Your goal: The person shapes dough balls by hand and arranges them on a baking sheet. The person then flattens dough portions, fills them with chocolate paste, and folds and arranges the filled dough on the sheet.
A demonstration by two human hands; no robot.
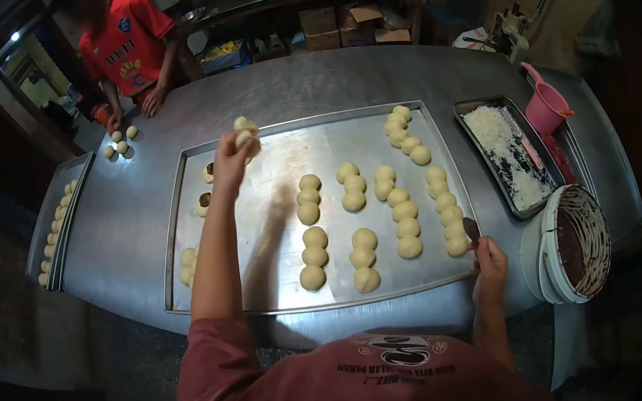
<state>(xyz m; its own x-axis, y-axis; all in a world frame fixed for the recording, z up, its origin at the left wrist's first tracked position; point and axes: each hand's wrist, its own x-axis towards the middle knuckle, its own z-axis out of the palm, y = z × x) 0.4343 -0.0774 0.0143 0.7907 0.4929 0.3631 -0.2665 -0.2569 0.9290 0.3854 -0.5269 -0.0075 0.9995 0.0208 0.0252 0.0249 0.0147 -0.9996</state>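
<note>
Dough balls (246, 132) jut forward from pinching left grip (230, 155); right grip (491, 258) clasps dark tool (471, 228).

Dough balls (309, 195) on tray (330, 147), pan (491, 169) right, bucket (535, 250) before pan

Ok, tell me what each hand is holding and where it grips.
Left hand: dough balls, apparently gripped at the side. Right hand: a dark tool, by the end nearest the wearer.

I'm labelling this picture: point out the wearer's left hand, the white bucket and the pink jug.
Wearer's left hand (228, 158), head view: middle of hand.
White bucket (553, 248), head view: rim.
Pink jug (547, 107), head view: outer side.
</note>
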